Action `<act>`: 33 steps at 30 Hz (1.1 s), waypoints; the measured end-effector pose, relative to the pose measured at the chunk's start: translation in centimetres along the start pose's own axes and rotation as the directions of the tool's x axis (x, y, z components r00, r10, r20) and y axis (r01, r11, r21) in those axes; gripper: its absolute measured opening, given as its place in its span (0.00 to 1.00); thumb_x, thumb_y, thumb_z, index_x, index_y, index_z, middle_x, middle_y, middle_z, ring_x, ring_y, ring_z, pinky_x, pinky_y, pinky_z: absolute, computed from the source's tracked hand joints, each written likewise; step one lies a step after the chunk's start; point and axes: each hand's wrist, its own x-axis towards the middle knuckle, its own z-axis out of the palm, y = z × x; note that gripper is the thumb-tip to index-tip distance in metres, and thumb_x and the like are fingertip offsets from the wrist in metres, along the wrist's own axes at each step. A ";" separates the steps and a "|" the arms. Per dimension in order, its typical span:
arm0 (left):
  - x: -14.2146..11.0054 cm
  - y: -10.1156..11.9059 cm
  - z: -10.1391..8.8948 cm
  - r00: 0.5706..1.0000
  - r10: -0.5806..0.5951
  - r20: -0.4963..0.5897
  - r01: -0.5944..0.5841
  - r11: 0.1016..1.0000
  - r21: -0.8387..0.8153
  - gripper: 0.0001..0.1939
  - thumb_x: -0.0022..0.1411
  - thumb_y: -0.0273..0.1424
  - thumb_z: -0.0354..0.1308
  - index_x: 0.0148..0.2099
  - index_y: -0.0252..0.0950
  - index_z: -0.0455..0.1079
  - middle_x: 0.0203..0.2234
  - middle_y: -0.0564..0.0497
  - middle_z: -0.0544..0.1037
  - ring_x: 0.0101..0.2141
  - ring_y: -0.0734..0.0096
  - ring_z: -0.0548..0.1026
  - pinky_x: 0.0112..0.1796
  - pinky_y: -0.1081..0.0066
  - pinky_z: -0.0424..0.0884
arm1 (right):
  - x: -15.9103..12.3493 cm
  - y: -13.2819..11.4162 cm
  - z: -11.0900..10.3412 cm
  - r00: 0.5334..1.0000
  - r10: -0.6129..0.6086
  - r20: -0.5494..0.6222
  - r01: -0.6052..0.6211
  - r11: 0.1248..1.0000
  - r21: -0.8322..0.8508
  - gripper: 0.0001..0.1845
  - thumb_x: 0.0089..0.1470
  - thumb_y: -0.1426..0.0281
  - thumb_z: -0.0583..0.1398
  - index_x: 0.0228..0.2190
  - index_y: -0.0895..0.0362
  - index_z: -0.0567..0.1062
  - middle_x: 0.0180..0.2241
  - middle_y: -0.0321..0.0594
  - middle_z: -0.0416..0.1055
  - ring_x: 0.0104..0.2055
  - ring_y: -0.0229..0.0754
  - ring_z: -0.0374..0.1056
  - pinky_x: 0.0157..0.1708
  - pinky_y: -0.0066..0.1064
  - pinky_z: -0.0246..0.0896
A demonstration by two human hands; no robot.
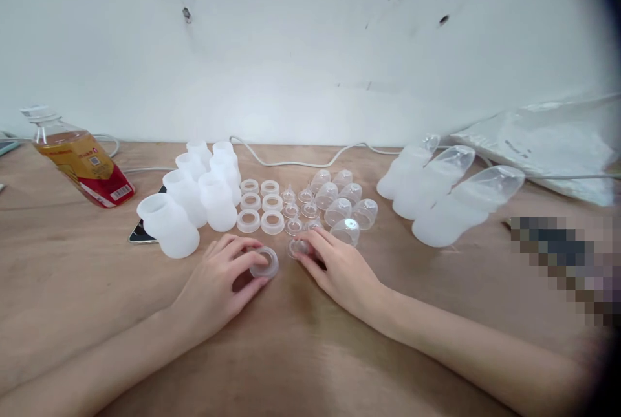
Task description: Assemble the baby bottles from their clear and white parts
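Note:
My left hand (226, 275) is closed on a translucent bottle collar ring (272, 264), tilted between thumb and fingers just above the table. To its right, my right hand (342, 268) pinches a clear baby bottle nipple (294, 249), partly hidden by the fingers. Beyond the hands stand two columns of collar rings (249, 229). Beside those are more clear nipples (292, 228), then several transparent dome caps (365, 215); the nearest cap lies just past my right hand. Frosted white open-necked bottles (178, 239) stand in two columns at the left.
Three capped bottles (434, 226) stand at the right, with a plastic bag (548, 139) behind. A drink bottle (87, 165) is at far left. A phone (139, 233) lies partly under the white bottles. A white cable (291, 164) runs along the wall (310, 48).

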 end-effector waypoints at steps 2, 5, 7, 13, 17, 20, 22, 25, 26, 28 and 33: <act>0.4 0.6 -0.1 0.994 -0.113 -0.001 0.110 0.973 -0.204 0.14 0.56 0.30 0.55 0.46 0.40 0.62 0.37 0.51 0.70 0.36 0.67 0.69 0.36 0.66 0.68 | -0.3 0.0 0.0 0.994 -0.085 -0.067 0.088 0.995 0.050 0.08 0.55 0.72 0.51 0.38 0.57 0.67 0.38 0.44 0.62 0.33 0.39 0.65 0.29 0.32 0.64; 1.2 1.3 0.2 0.976 -0.217 0.004 0.189 0.840 -0.509 0.22 0.55 0.30 0.56 0.52 0.42 0.58 0.39 0.51 0.68 0.36 0.70 0.70 0.34 0.70 0.70 | -0.5 0.0 -0.1 0.960 -0.205 -0.191 0.235 0.960 0.153 0.10 0.55 0.73 0.50 0.41 0.56 0.65 0.44 0.45 0.60 0.43 0.40 0.63 0.33 0.30 0.66; 1.8 1.5 0.6 0.969 -0.237 0.063 0.214 0.691 -0.691 0.20 0.55 0.29 0.56 0.51 0.40 0.60 0.44 0.50 0.67 0.40 0.70 0.71 0.40 0.69 0.70 | -0.6 0.0 -0.1 0.946 -0.240 -0.218 0.288 0.932 0.221 0.12 0.56 0.75 0.50 0.42 0.54 0.64 0.47 0.44 0.60 0.47 0.39 0.61 0.35 0.27 0.66; 2.1 1.2 1.4 0.911 -0.328 0.250 0.368 0.376 -0.850 0.15 0.51 0.24 0.58 0.41 0.37 0.58 0.40 0.51 0.72 0.41 0.71 0.72 0.42 0.71 0.69 | -0.3 0.1 -0.1 0.953 -0.165 -0.254 0.238 0.926 0.294 0.12 0.55 0.76 0.51 0.41 0.54 0.66 0.45 0.43 0.62 0.43 0.37 0.64 0.31 0.25 0.67; 2.1 1.1 1.4 0.919 -0.339 0.200 0.335 0.405 -0.851 0.18 0.51 0.22 0.58 0.42 0.38 0.58 0.41 0.53 0.70 0.41 0.73 0.72 0.42 0.73 0.68 | 0.2 0.1 -0.4 0.922 -0.194 -0.335 0.287 0.923 0.255 0.17 0.52 0.79 0.53 0.43 0.54 0.64 0.43 0.41 0.64 0.35 0.35 0.65 0.32 0.27 0.66; 2.5 1.1 1.5 0.924 -0.311 0.224 0.345 0.421 -0.839 0.19 0.51 0.21 0.57 0.45 0.38 0.59 0.43 0.53 0.70 0.44 0.71 0.70 0.42 0.74 0.68 | 0.8 0.0 -0.7 0.888 -0.274 -0.370 0.368 0.905 0.212 0.21 0.52 0.81 0.53 0.46 0.53 0.62 0.42 0.38 0.67 0.38 0.35 0.63 0.37 0.28 0.64; 2.6 1.1 1.6 0.930 -0.297 0.215 0.332 0.435 -0.837 0.18 0.51 0.20 0.57 0.44 0.39 0.60 0.42 0.54 0.71 0.43 0.71 0.70 0.42 0.74 0.68 | 1.1 0.0 -0.8 0.879 -0.302 -0.370 0.388 0.902 0.186 0.22 0.52 0.82 0.52 0.48 0.52 0.61 0.42 0.36 0.68 0.41 0.36 0.62 0.40 0.29 0.63; 2.7 1.0 1.7 0.941 -0.272 0.203 0.306 0.421 -0.854 0.18 0.51 0.20 0.57 0.44 0.39 0.60 0.41 0.54 0.71 0.43 0.72 0.71 0.42 0.75 0.68 | 1.3 0.0 -0.8 0.880 -0.326 -0.345 0.395 0.906 0.150 0.23 0.53 0.82 0.51 0.49 0.51 0.60 0.43 0.35 0.68 0.42 0.34 0.61 0.40 0.26 0.64; 2.7 1.0 1.8 0.942 -0.261 0.209 0.304 0.405 -0.862 0.18 0.51 0.21 0.58 0.44 0.39 0.60 0.41 0.54 0.71 0.43 0.72 0.71 0.42 0.74 0.68 | 1.3 0.0 -0.7 0.877 -0.343 -0.336 0.404 0.905 0.133 0.23 0.53 0.82 0.51 0.49 0.51 0.61 0.44 0.34 0.68 0.42 0.34 0.61 0.40 0.25 0.64; 2.7 0.9 1.8 0.943 -0.245 0.225 0.307 0.381 -0.872 0.19 0.51 0.22 0.59 0.44 0.39 0.60 0.42 0.53 0.72 0.43 0.71 0.71 0.42 0.74 0.69 | 1.3 0.0 -0.6 0.867 -0.387 -0.314 0.436 0.894 0.101 0.23 0.53 0.82 0.50 0.49 0.52 0.61 0.47 0.35 0.66 0.41 0.35 0.60 0.40 0.26 0.63; 2.5 1.3 1.6 0.953 -0.213 0.216 0.285 0.391 -0.875 0.17 0.53 0.24 0.58 0.45 0.38 0.60 0.44 0.50 0.71 0.47 0.68 0.69 0.45 0.69 0.69 | 1.2 -0.2 -0.9 0.843 -0.496 -0.207 0.524 0.845 0.108 0.27 0.51 0.85 0.46 0.52 0.55 0.59 0.43 0.41 0.67 0.42 0.38 0.58 0.40 0.31 0.64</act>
